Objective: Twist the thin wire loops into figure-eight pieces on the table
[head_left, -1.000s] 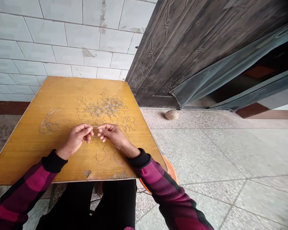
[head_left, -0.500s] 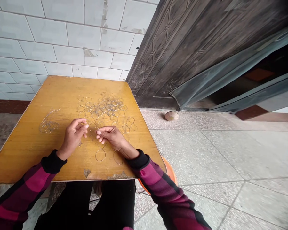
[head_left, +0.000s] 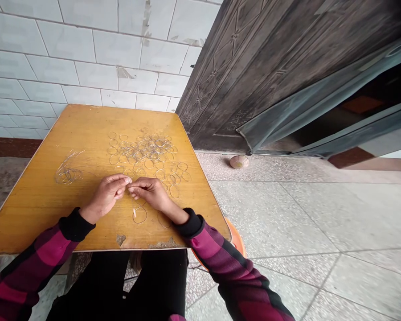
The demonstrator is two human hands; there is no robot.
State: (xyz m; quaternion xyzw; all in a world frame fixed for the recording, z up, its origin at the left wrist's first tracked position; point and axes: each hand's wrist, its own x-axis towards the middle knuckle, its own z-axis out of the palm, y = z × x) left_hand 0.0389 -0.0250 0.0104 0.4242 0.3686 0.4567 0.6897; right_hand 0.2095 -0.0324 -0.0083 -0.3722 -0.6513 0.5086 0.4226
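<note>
Over the near middle of the wooden table, my left hand point(head_left: 108, 194) and my right hand point(head_left: 150, 192) meet at the fingertips. Both are closed in a pinch on a thin wire, most of which the fingers hide. Just below them a wire loop point(head_left: 140, 223) lies on the tabletop, with a small pale bit showing at its left side. Beyond my hands spreads a tangled heap of bent wire loops point(head_left: 150, 149), several of them shaped like a figure eight. Left of my left hand is a bundle of loose wires point(head_left: 68, 174), partly coiled.
The yellow-brown table point(head_left: 36, 209) has a chipped front edge and stands against a white tiled wall point(head_left: 76, 71). An orange round object point(head_left: 236, 236) shows under its right edge. A dark carved door point(head_left: 227, 89), a grey curtain point(head_left: 270, 120) and a roundish stone-like object point(head_left: 239, 162) are to the right.
My hands have come together from a small gap, the left moving right and the right slightly left. The fingertips now meet. A pale bit now shows beside the near loop.
</note>
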